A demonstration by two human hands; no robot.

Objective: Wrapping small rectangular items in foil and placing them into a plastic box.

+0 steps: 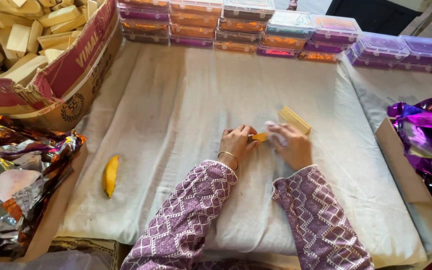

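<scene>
Work table [386, 220] covered with off-white cloth [176, 110]; grey floor strip [316, 5] beyond far edge; even, soft light, faint shadows.

We recorded bright, even, diffuse light over the white cloth [176, 125], with only faint soft shadows beneath the left hand [237, 142] and right hand [291, 145]. Sharp glare sat on the crumpled silver foil [11, 170], the purple foil [426, 135] and the lids of the stacked plastic boxes [286, 25]. We noted fair focus at centre, the fingers slightly soft, and mild wide-angle bending at the edges.
</scene>
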